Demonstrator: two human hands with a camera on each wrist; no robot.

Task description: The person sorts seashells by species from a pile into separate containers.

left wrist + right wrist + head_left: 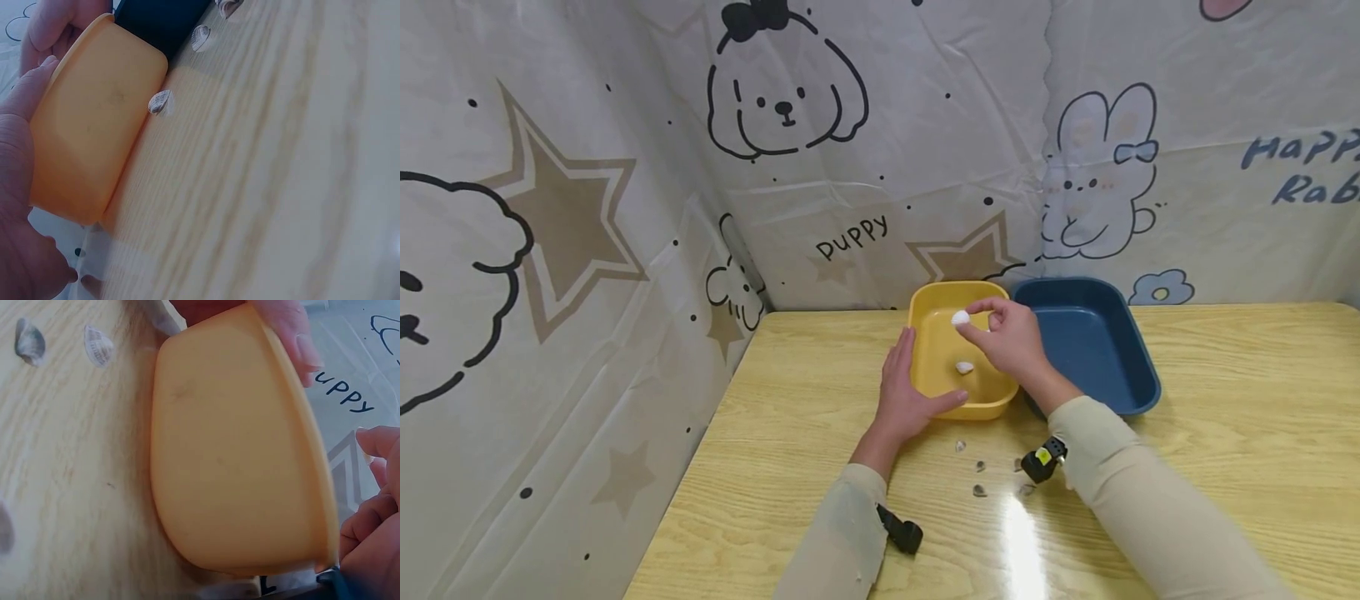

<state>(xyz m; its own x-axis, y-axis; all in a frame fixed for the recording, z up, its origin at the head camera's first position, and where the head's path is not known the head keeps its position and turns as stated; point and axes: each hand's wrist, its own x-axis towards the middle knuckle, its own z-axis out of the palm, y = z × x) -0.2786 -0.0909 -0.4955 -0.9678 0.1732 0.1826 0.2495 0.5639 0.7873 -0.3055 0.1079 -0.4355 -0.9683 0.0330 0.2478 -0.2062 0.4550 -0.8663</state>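
Note:
Between thumb and fingertips, my right hand (1011,337) pinches a white seashell (960,318) above the yellow tray (934,350). Another pale seashell (964,367) lies on the tray's floor. My left hand (904,400) holds the tray's near left corner, its thumb over the near rim and its fingers along the left wall. The left wrist view shows that thumb (39,84) at the rim from outside. In the right wrist view my right hand (375,506) is partly cut off by the frame edge, beyond the tray's wall (231,450).
A dark blue tray (1090,350) stands directly right of the yellow one, partly behind my right forearm. Several small shells (979,491) lie on the wooden table (805,400) in front of the trays. A printed cloth (925,167) hangs behind and at the left.

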